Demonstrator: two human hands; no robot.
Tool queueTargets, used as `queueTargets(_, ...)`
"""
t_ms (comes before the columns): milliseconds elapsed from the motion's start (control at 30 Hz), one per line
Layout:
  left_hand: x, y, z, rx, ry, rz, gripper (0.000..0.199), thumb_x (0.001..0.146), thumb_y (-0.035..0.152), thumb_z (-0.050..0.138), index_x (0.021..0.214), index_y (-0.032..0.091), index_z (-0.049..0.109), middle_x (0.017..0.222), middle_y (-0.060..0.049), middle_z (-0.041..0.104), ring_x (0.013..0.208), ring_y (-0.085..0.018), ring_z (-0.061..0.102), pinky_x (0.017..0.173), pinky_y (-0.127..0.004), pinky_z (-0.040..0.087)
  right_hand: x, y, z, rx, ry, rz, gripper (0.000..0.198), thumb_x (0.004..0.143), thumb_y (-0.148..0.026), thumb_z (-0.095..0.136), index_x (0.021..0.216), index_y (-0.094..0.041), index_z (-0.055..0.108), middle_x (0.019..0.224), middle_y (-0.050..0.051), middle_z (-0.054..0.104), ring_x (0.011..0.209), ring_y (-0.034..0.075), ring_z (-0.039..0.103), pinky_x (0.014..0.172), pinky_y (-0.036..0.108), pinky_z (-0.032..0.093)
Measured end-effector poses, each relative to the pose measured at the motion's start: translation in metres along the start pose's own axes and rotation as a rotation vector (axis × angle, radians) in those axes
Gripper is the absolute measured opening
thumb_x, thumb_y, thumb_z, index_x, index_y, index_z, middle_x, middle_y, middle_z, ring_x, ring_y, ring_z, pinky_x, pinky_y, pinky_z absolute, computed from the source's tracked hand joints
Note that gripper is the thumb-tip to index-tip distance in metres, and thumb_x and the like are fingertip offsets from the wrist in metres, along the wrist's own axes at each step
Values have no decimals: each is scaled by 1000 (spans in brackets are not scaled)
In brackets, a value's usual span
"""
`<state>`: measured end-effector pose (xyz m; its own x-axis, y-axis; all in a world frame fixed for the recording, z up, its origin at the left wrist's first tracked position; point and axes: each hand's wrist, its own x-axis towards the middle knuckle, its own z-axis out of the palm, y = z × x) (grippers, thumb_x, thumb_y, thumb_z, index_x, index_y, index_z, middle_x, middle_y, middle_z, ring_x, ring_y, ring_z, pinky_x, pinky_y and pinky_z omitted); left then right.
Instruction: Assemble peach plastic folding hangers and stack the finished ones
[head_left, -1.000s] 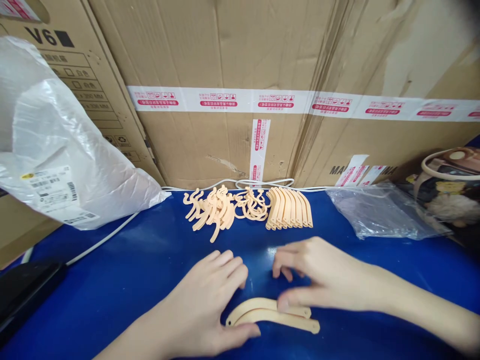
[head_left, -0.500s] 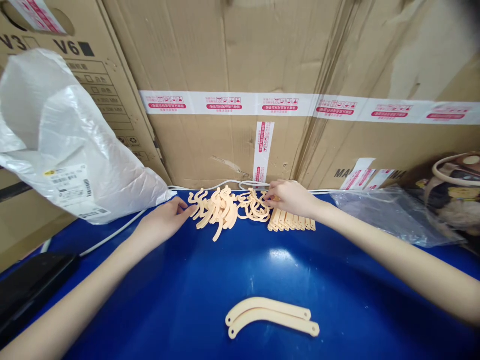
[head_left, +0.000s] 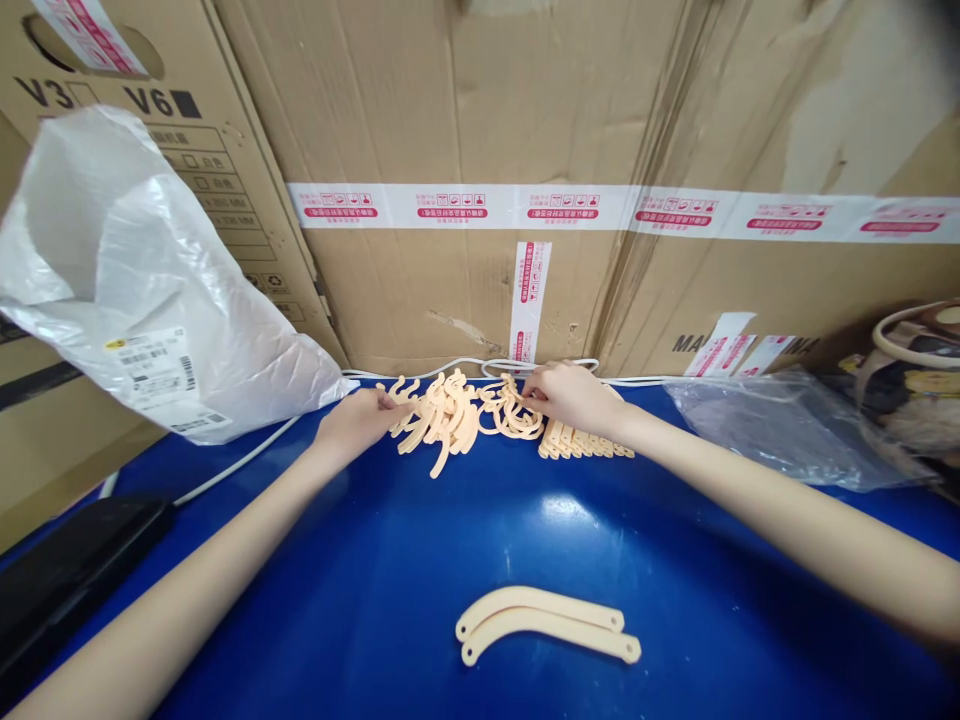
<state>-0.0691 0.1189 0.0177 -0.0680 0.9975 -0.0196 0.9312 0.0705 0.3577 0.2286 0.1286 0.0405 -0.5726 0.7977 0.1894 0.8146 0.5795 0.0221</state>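
Observation:
My left hand (head_left: 361,425) reaches to the left edge of a heap of cream curved strips (head_left: 450,415). Its thumb and fingers are pinched together among small S-shaped hooked pieces (head_left: 401,385), hiding what lies between them. My right hand (head_left: 571,396) is bent over the right side of a pile of thin C-shaped cream pieces (head_left: 510,412), fingers closed at the pile; anything in them is hidden. Below its wrist lies a row of straight cream bars with end holes (head_left: 585,442). Two larger bent cream arms (head_left: 547,625) with holed ends lie nested together nearer to me.
A white plastic bag with a label (head_left: 165,300) leans at the left, behind a black object (head_left: 82,560). Cardboard boxes (head_left: 450,300) wall off the back of the blue table (head_left: 337,600). A clear plastic bag (head_left: 787,425) lies right; a white cable (head_left: 240,460) runs along the back.
My left hand has moved slightly right into the hooked pieces, and its fingertips have closed together. My right hand has shifted slightly left over the C-shaped pieces. The view has shifted a little.

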Motion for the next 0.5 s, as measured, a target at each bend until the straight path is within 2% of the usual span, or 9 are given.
queueTargets(233, 1, -5, 4, -48, 42, -42, 38, 74, 56, 51, 78, 22, 68, 75, -1, 71, 75, -22, 66, 58, -26, 40, 4, -2, 4, 92, 35, 60, 12, 82, -19, 60, 76, -17, 70, 68, 2, 67, 64, 16, 60, 58, 25, 32)
queueTargets(333, -2, -3, 6, -49, 79, -59, 35, 75, 52, 52, 79, 22, 69, 77, -2, 72, 76, -22, 66, 58, -26, 40, 4, 0, 0, 154, 73, 84, 11, 80, -18, 60, 79, -17, 71, 71, 2, 67, 64, 15, 59, 58, 25, 33)
queueTargets(500, -7, 0, 8, -40, 136, -61, 31, 76, 47, 51, 80, 23, 70, 83, -2, 73, 78, -22, 67, 57, -26, 39, -14, -17, -13, 262, 121, 105, 13, 79, -18, 58, 82, -17, 70, 72, 1, 66, 63, 14, 57, 59, 24, 35)
